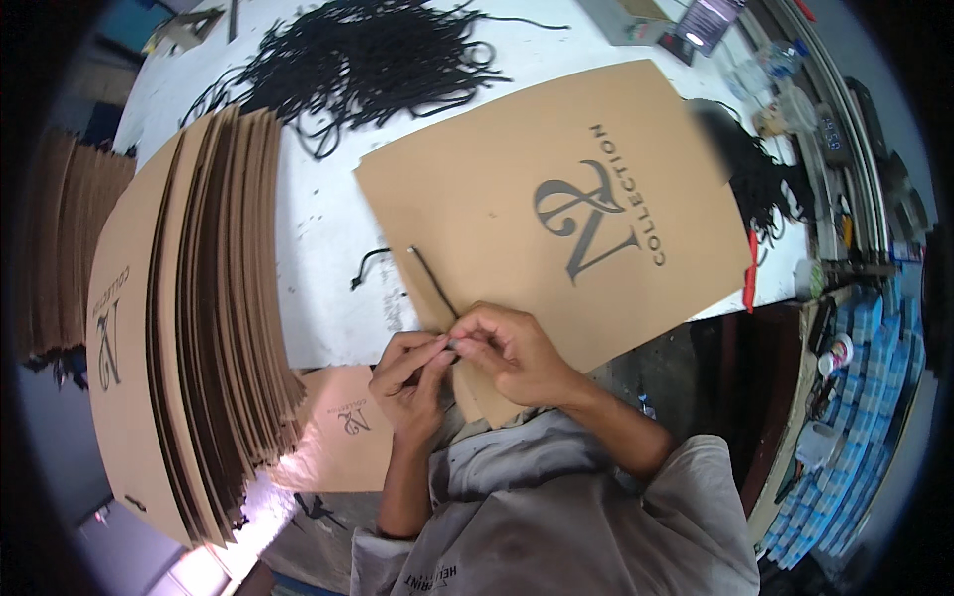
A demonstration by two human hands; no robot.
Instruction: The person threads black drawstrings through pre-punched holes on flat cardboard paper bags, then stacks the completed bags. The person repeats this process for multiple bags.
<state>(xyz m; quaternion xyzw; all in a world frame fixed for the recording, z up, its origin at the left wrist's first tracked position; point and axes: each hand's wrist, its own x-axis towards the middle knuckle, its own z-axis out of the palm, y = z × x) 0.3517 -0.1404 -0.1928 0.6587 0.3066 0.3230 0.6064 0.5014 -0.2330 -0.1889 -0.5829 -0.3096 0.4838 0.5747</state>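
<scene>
A flat brown kraft paper bag (477, 219) with a dark printed logo lies across the white table, its near corner at my lap. Along the bag's left edge strip runs a black cord (434, 283). My left hand (412, 377) and my right hand (512, 348) meet over this edge, both closed in a pinch on the cord near its end. The fingertips cover most of the pinched part, so whether there is a knot cannot be told. Left of the bag edge, another short cord piece (373, 258) with a knotted end sticks out onto the table.
A tall stack of brown bags (214, 298) stands at the left, with another stack (70, 238) beyond. A loose heap of black cords (368, 60) covers the far table. More cords (770, 179), a red tool (750, 273) and a plastic bottle (785, 62) are at the right.
</scene>
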